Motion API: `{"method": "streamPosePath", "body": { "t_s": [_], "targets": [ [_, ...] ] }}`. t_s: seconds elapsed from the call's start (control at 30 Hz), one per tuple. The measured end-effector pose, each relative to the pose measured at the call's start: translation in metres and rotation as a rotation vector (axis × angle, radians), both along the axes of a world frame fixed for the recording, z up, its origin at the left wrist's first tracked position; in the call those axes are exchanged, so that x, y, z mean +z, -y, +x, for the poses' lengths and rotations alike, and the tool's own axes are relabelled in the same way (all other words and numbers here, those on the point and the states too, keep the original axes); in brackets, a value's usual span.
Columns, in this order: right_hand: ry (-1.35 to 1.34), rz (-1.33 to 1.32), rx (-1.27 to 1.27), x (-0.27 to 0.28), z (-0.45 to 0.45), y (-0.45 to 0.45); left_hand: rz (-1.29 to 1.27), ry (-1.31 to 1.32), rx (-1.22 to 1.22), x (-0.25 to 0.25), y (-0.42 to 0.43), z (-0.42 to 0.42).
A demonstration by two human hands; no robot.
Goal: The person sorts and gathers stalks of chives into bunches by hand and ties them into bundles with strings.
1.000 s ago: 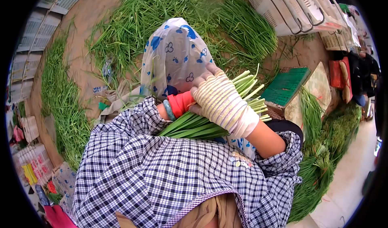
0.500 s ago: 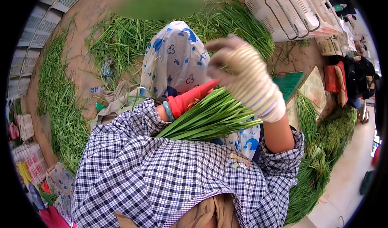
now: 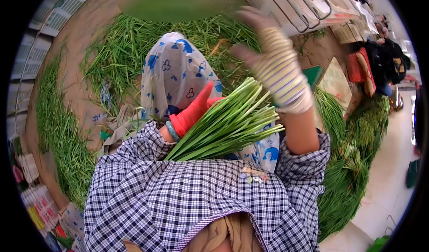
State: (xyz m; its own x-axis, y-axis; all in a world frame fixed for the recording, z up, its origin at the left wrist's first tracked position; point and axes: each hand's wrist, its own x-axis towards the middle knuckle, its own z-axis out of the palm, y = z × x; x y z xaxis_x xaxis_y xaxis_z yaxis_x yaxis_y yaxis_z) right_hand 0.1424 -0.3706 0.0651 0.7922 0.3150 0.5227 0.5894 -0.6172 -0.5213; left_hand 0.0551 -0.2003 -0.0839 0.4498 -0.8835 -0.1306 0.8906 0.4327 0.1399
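Note:
My left hand (image 3: 195, 111), in a red glove, holds a bunch of garlic chives (image 3: 223, 129) across my lap. Its thumb points up beside the bunch, and its other fingers are mostly hidden behind the leaves. The pale cut ends fan out to the upper right. Above those ends my right hand (image 3: 276, 66) is raised in a striped glove, blurred at the fingertips. Its thumb and fingers are spread apart with nothing between them. A knee under a white plastic cover (image 3: 178, 73) with blue prints rises beyond the left hand.
Loose chives (image 3: 118, 51) lie over the floor ahead, with another strip (image 3: 60, 131) at the left. Stacked bundles (image 3: 348, 189) lie at the right. White crates (image 3: 295, 6) stand at upper right, and grey crates (image 3: 56, 17) line the left. A green board (image 3: 313, 74) lies beyond my right wrist.
My right hand has lifted up and away from the bunch, its fingers spreading. The bunch's cut ends now tilt further upward, and the left thumb has risen. The whole view has shifted slightly.

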Motion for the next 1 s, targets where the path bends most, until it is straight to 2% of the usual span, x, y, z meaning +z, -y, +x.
{"method": "streamPosePath", "body": {
  "t_s": [0.03,0.1,0.17,0.2,0.23,0.3,0.33,0.43,0.47,0.5,0.53,0.6,0.67,0.7,0.77,0.8,0.9,0.97,1.0],
  "targets": [
    [-0.017,-0.11,-0.143,0.005,0.007,0.028,0.078,0.083,0.006,-0.002,-0.001,-0.002],
    [-0.581,-0.197,-0.448,-0.007,0.021,0.072,0.11,0.108,0.002,0.001,-0.009,-0.01],
    [-0.807,-0.033,-0.282,-0.055,0.01,0.1,0.14,0.128,-0.001,0.009,-0.01,-0.015],
    [-0.905,0.066,-0.046,-0.079,0.002,0.11,0.096,0.141,0.018,0.015,-0.009,-0.015],
    [-0.903,0.07,-0.061,-0.074,0.0,0.109,0.055,0.152,0.036,0.019,-0.008,-0.016],
    [-0.414,-0.13,0.05,-0.047,0.0,0.1,0.102,0.113,0.029,0.02,-0.004,-0.014],
    [-0.334,-0.009,-0.011,-0.028,0.005,0.099,0.074,0.148,-0.001,0.02,-0.003,-0.012],
    [-0.3,1.032,-0.195,0.049,0.029,0.11,0.097,0.156,-0.043,0.017,-0.001,-0.009],
    [-0.209,1.238,-0.209,0.067,0.035,0.114,0.132,0.181,-0.052,0.016,-0.004,-0.006],
    [-0.129,1.282,-0.151,0.074,0.042,0.118,0.164,0.208,-0.056,0.015,-0.005,-0.005],
    [-0.117,1.28,-0.151,0.066,0.039,0.12,0.228,0.201,-0.034,0.016,-0.003,-0.006],
    [-0.35,0.405,-0.16,0.017,0.026,0.122,0.192,0.177,-0.038,0.014,-0.005,-0.006],
    [-0.611,-0.217,-0.118,0.009,0.003,0.103,0.167,0.155,-0.033,0.012,-0.006,-0.006],
    [-0.776,-0.395,-0.077,0.011,-0.017,0.086,0.167,0.154,-0.028,0.012,-0.005,-0.005],
    [-0.729,-0.453,-0.016,-0.022,-0.034,0.076,0.13,0.126,-0.037,0.014,-0.004,-0.007],
    [-0.67,-0.438,-0.068,-0.03,-0.034,0.077,0.135,0.121,-0.044,0.014,-0.004,-0.006],
    [-0.464,0.044,-0.162,-0.034,-0.027,0.096,0.141,0.133,-0.045,0.014,-0.003,-0.006],
    [-0.452,0.482,-0.129,-0.001,-0.017,0.116,0.166,0.12,-0.016,0.013,-0.005,-0.007],
    [-0.402,0.581,-0.194,0.003,-0.01,0.13,0.163,0.139,-0.005,0.012,-0.004,-0.007]
  ]
}}
